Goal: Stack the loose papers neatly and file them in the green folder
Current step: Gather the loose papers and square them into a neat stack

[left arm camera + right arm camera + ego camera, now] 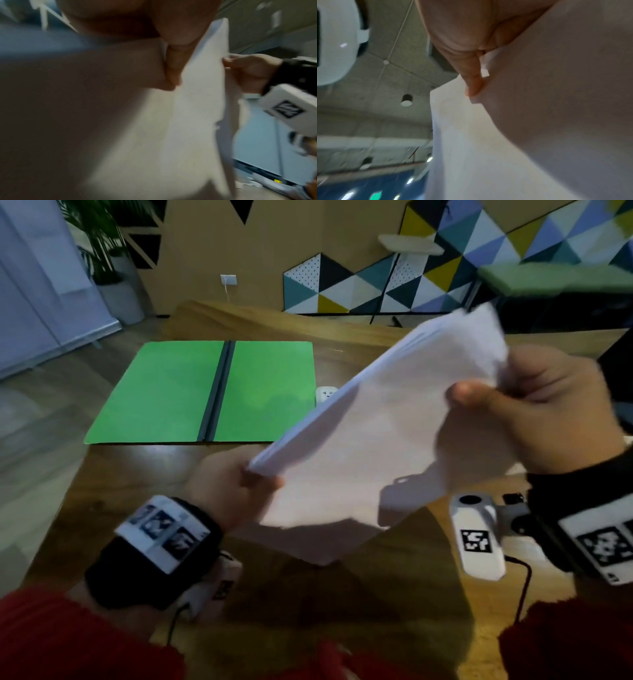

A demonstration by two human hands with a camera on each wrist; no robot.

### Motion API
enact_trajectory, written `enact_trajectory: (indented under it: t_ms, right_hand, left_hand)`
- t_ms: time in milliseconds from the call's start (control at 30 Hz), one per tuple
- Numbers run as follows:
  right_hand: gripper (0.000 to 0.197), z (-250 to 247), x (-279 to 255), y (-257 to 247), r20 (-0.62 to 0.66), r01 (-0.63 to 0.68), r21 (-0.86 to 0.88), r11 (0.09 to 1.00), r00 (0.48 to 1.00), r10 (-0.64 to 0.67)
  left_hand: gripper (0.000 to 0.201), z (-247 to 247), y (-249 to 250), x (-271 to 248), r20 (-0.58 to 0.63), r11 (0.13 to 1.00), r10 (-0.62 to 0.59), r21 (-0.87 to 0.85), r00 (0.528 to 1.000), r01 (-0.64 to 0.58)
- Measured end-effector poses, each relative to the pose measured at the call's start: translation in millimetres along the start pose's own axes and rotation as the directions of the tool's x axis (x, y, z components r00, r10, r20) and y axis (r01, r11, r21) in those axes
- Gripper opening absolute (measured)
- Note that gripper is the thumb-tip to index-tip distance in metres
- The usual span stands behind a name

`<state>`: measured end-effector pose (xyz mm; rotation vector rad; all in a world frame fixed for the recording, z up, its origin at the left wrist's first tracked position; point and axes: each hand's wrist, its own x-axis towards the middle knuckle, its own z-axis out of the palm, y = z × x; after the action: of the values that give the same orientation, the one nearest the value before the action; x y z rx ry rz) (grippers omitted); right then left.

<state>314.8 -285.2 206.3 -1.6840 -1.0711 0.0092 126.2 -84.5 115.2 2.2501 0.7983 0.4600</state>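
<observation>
The green folder (pixel 202 392) lies open and flat on the wooden table (pixel 113 484), at the far left of the work area, both covers spread to either side of a dark central spine. It is well apart from both hands and nothing lies on it. A small white socket block (pixel 325 394) sits on the table just beside the folder's right edge. Nearer the person, the left hand (pixel 233 477) grips the lower left corner of the stack of papers (pixel 376 433), thumb on top and the fingers hidden beneath the sheets; the left wrist view shows the hand (pixel 171 47) pressed against the stack (pixel 197 94). The stack is held in the air above the table, tilted, with its left edge low and its far right corner high. The sheet edges along the upper left side appear roughly aligned, though motion blur limits detail. The right hand (pixel 548 412) grips the upper right corner of the stack, thumb curled over the top face and fingers closed behind it; the right wrist view shows a finger (pixel 472 81) lying against the paper (pixel 488 148). Both wrists carry camera units with black-and-white markers, and red sleeves (pixel 68 642) show at the lower frame edge.
</observation>
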Motion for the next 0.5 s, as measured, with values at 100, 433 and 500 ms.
enact_trajectory:
  t_ms: [100,433,500]
  right_hand:
    - [0.008,-17,-5,24,-0.038,-0.139,0.265,0.954,0.987,0.154]
    - [0.044,33,-40,76,-0.215,-0.183,0.583,0.792,0.905,0.367]
    - [0.056,48,-58,97,-0.197,-0.319,0.513,0.797,0.86,0.472]
  left_hand:
    - [0.021,-27,-24,6,-0.049,0.949,-0.122,-0.299,0.991,0.102]
    - [0.015,-23,-38,11,-0.308,0.688,-0.178,-0.718,0.935,-0.106]
    - [0.015,-10,-39,8,-0.273,0.849,-0.167,-0.529,0.947,-0.003]
